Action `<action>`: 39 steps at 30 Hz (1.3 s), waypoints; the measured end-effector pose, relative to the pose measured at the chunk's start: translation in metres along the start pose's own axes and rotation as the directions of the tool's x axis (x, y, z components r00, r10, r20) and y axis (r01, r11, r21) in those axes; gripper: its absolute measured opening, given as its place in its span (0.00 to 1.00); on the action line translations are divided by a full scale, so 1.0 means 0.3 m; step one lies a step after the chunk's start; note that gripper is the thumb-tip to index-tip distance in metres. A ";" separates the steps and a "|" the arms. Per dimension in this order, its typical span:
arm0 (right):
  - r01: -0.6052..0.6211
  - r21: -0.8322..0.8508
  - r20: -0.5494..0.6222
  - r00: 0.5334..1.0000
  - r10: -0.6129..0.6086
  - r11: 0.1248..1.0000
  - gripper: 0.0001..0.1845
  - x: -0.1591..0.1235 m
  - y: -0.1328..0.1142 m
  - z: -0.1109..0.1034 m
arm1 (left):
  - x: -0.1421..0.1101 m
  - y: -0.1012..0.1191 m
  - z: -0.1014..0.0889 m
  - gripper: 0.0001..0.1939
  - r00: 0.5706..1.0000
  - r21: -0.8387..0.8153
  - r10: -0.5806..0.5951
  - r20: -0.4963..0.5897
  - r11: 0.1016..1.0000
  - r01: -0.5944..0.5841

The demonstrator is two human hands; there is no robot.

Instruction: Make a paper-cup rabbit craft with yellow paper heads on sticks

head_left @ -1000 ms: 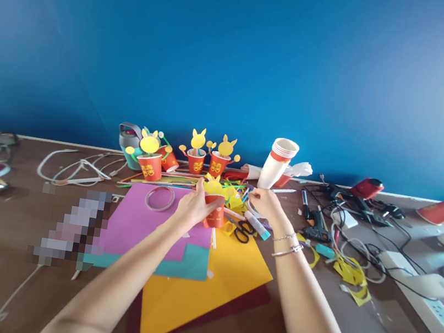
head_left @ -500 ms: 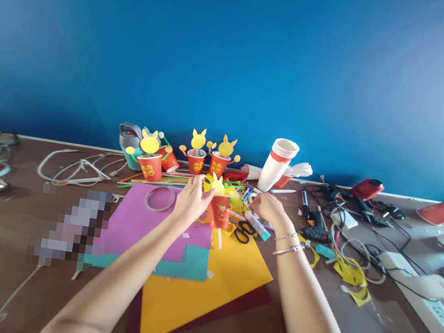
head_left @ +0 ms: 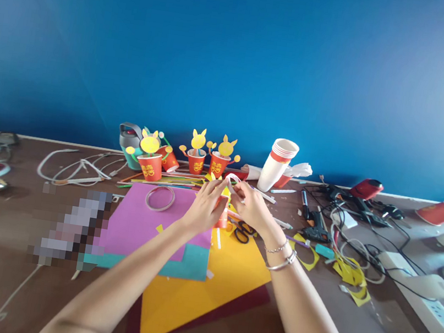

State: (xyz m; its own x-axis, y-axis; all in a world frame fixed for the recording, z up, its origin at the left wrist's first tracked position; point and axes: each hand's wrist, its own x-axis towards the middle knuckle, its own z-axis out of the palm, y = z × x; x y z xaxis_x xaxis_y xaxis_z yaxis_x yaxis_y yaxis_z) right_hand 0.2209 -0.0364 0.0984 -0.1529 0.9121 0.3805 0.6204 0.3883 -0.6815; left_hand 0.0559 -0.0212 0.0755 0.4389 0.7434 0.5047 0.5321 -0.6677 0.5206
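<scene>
My left hand (head_left: 204,207) and my right hand (head_left: 252,205) meet above the coloured paper, fingertips together. Between them they pinch a small curved white strip (head_left: 233,179). Just below the fingers, a red paper cup (head_left: 222,220) with a yellow cut-out stands on the table, mostly hidden by both hands. Black-handled scissors (head_left: 243,231) lie right under my right wrist. A ring of tape (head_left: 160,198) rests on the purple sheet (head_left: 138,226) to the left of my left hand.
Red cups with yellow rabbit cut-outs (head_left: 196,158) stand by the blue wall, beside a stack of paper cups (head_left: 278,164). A yellow sheet (head_left: 204,286) lies near me. A glue gun (head_left: 314,225), cables and a power strip (head_left: 432,306) crowd the right side.
My left hand let go of the red cup and rose. My right hand moved left from the pens to meet it, and both now pinch a white strip above the cup.
</scene>
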 end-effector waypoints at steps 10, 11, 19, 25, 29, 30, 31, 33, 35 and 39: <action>0.022 -0.042 0.003 1.000 -0.022 0.999 0.02 -0.004 -0.013 0.012 | -0.003 -0.003 0.006 0.22 0.987 0.038 0.137 -0.079 0.990 -0.134; 0.023 -0.047 0.008 1.000 -0.023 0.999 0.02 -0.004 -0.017 0.010 | -0.003 -0.005 0.006 0.22 0.983 0.042 0.159 -0.093 0.987 -0.156; 0.013 -0.041 0.064 0.998 -0.010 0.999 0.07 -0.007 -0.044 0.000 | -0.003 -0.008 0.009 0.19 0.951 0.033 0.231 -0.204 0.973 -0.229; 0.012 0.012 0.072 0.997 -0.013 1.000 0.08 -0.010 -0.049 0.002 | -0.009 -0.010 0.010 0.17 0.951 -0.003 0.206 -0.232 0.977 -0.212; 0.012 0.033 0.066 0.998 -0.014 0.999 0.08 -0.009 -0.045 0.003 | -0.008 -0.004 0.007 0.14 0.968 -0.114 0.106 -0.228 0.984 -0.134; 0.008 0.038 0.065 0.998 -0.011 0.999 0.07 -0.008 -0.044 0.003 | -0.006 -0.002 0.006 0.13 0.971 -0.154 0.065 -0.229 0.983 -0.102; 0.005 0.045 0.065 0.998 -0.007 0.999 0.08 -0.008 -0.045 0.003 | -0.004 -0.001 0.005 0.12 0.973 -0.197 0.020 -0.229 0.978 -0.067; -0.002 0.057 0.072 0.997 -0.003 0.998 0.08 -0.008 -0.047 0.002 | 0.000 0.001 0.003 0.08 0.971 -0.288 -0.067 -0.228 0.958 -0.002; 0.001 0.066 0.078 0.997 -0.006 0.998 0.08 -0.008 -0.051 0.003 | 0.004 -0.001 0.002 0.05 0.965 -0.373 -0.131 -0.229 0.927 0.038; 0.050 0.059 0.053 0.997 -0.053 0.997 0.10 -0.008 -0.055 0.010 | 0.013 -0.006 -0.002 0.02 0.940 -0.396 -0.176 -0.292 0.917 0.048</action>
State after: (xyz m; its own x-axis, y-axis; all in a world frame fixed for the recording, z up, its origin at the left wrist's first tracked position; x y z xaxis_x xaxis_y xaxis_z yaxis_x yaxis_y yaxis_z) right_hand 0.2086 -0.0445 0.1069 -0.2261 0.8957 0.3830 0.5654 0.4408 -0.6972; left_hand 0.0564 -0.0170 0.0770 0.1071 0.8045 0.5842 0.2225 -0.5921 0.7746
